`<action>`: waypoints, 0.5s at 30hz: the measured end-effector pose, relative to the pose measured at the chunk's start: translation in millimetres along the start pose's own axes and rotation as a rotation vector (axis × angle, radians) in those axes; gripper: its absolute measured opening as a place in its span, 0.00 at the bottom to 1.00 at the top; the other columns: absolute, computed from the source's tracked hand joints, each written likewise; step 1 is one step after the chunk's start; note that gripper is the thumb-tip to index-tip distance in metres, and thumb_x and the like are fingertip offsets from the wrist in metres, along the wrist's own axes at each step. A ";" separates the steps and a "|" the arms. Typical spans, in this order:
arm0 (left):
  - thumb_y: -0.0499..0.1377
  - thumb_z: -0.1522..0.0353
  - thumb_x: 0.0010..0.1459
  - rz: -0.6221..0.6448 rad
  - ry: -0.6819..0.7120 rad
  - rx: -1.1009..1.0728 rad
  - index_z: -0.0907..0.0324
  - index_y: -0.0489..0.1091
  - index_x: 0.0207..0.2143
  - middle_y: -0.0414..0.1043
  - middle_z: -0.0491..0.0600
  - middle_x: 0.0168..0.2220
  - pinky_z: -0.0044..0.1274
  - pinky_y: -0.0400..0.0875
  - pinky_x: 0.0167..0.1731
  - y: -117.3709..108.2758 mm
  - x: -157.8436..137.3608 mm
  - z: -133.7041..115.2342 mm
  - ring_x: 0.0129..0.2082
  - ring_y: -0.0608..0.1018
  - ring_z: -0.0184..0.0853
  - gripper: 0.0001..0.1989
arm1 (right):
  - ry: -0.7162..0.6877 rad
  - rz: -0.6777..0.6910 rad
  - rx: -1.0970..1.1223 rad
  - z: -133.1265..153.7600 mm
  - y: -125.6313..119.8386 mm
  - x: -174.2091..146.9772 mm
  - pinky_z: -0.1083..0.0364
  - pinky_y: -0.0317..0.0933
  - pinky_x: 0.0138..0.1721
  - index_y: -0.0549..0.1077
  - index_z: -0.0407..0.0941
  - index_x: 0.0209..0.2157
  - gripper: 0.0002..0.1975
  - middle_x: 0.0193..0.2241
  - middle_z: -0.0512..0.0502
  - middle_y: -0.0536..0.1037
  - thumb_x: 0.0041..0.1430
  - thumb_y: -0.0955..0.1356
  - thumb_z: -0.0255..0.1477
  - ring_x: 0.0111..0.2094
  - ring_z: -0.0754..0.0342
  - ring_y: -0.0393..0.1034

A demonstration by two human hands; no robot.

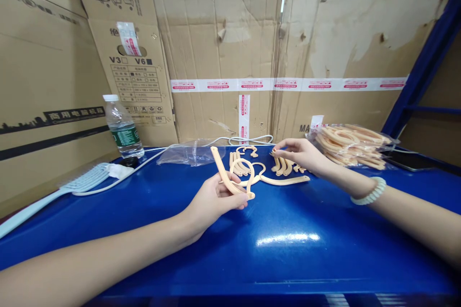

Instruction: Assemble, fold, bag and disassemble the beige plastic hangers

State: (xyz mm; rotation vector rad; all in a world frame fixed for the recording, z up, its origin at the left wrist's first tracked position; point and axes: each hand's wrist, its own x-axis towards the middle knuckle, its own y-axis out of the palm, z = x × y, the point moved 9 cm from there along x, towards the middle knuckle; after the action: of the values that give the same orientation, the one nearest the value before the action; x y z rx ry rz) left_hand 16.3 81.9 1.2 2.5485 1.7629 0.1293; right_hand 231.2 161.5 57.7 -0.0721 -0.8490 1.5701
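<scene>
My left hand point(221, 194) is closed around a peach plastic folding-hanger piece, a straight arm point(224, 172) joined at its lower end to a curved loop. Its fingers wrap the lower part, and the piece is held above the blue table. My right hand point(297, 151) reaches farther back, thumb and fingertips pinched at the upper ends of several curved hanger arms point(284, 167). What sits between those fingertips is too small to make out. Between the hands lies a hanger point(284, 181) with an outstretched arm. Behind my left hand are more arms point(236, 163) and a hook piece point(248, 149).
Bagged hanger parts point(349, 144) are piled at the right, beside a dark phone-like slab point(410, 159). At the left stand a water bottle point(124, 129) and a pale blue hairbrush point(84, 178). A white cable point(151, 158) and clear bag point(187, 154) lie before cardboard walls point(223, 48).
</scene>
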 end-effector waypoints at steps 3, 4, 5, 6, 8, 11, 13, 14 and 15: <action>0.69 0.72 0.46 0.003 0.006 0.001 0.61 0.61 0.38 0.77 0.47 0.30 0.22 0.71 0.32 0.6 -0.4 -1.3 0.29 0.77 0.29 0.21 | 0.061 -0.077 0.202 0.8 -10.2 -3.2 0.54 0.63 0.30 0.75 0.43 0.32 0.16 0.26 0.46 0.77 0.50 0.74 0.42 0.27 0.52 0.70; 0.69 0.72 0.46 0.002 0.007 0.000 0.61 0.61 0.39 0.77 0.47 0.30 0.22 0.70 0.32 0.5 -0.4 -1.4 0.29 0.77 0.28 0.21 | 0.076 -0.103 0.288 1.3 -13.2 -5.0 0.55 0.64 0.30 0.74 0.43 0.32 0.16 0.27 0.46 0.77 0.50 0.74 0.42 0.28 0.53 0.71; 0.69 0.72 0.46 0.000 0.006 -0.002 0.61 0.61 0.38 0.77 0.47 0.30 0.22 0.70 0.32 0.3 -0.3 -1.3 0.29 0.77 0.28 0.21 | 0.091 -0.127 0.384 1.9 -15.5 -7.1 0.55 0.64 0.30 0.74 0.43 0.32 0.16 0.29 0.45 0.78 0.49 0.75 0.41 0.29 0.53 0.72; 0.69 0.72 0.46 -0.001 0.006 -0.005 0.61 0.61 0.38 0.76 0.46 0.30 0.22 0.70 0.32 0.2 -0.1 -0.9 0.29 0.77 0.28 0.21 | 0.100 -0.145 0.482 3.2 -16.9 -9.6 0.56 0.66 0.31 0.73 0.44 0.33 0.17 0.31 0.45 0.78 0.48 0.76 0.40 0.31 0.53 0.74; 0.69 0.72 0.46 0.002 0.010 -0.012 0.61 0.61 0.38 0.76 0.46 0.30 0.22 0.70 0.32 -0.1 0.4 -0.3 0.29 0.77 0.28 0.21 | 0.110 -0.162 0.649 7.9 -16.8 -15.5 0.55 0.68 0.37 0.73 0.44 0.34 0.16 0.38 0.44 0.78 0.47 0.77 0.37 0.35 0.51 0.76; 0.69 0.72 0.46 0.016 0.023 -0.016 0.60 0.61 0.39 0.76 0.46 0.31 0.22 0.70 0.32 0.7 0.8 -0.8 0.29 0.77 0.29 0.22 | 0.117 -0.158 0.763 18.8 -10.0 -27.0 0.52 0.68 0.45 0.73 0.44 0.35 0.14 0.44 0.42 0.77 0.50 0.75 0.37 0.42 0.49 0.75; 0.70 0.72 0.46 0.015 0.025 -0.010 0.60 0.61 0.38 0.76 0.46 0.30 0.22 0.70 0.33 1.0 0.3 -1.7 0.29 0.77 0.29 0.22 | 0.111 -0.169 0.752 26.4 -4.8 -35.7 0.50 0.67 0.47 0.74 0.45 0.35 0.13 0.44 0.41 0.77 0.52 0.75 0.37 0.43 0.48 0.74; 0.70 0.72 0.45 0.010 0.021 -0.007 0.60 0.61 0.38 0.77 0.47 0.30 0.23 0.70 0.33 0.9 -0.1 -2.0 0.29 0.77 0.29 0.22 | 0.105 -0.178 0.731 29.9 -2.5 -39.9 0.50 0.68 0.46 0.74 0.45 0.35 0.13 0.44 0.42 0.77 0.51 0.75 0.37 0.43 0.48 0.73; 0.70 0.72 0.45 0.004 0.017 -0.005 0.60 0.61 0.38 0.77 0.47 0.30 0.23 0.70 0.33 0.7 -0.6 -2.3 0.28 0.77 0.29 0.22 | 0.100 -0.189 0.707 33.0 -0.4 -43.9 0.51 0.68 0.44 0.74 0.45 0.34 0.13 0.43 0.42 0.77 0.50 0.76 0.36 0.42 0.48 0.73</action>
State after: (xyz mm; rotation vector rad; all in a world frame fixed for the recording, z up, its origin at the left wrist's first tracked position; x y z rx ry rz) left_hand 16.6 81.1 3.5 2.5546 1.7614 0.1560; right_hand 224.1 107.4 63.3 0.4230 -0.1820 1.5898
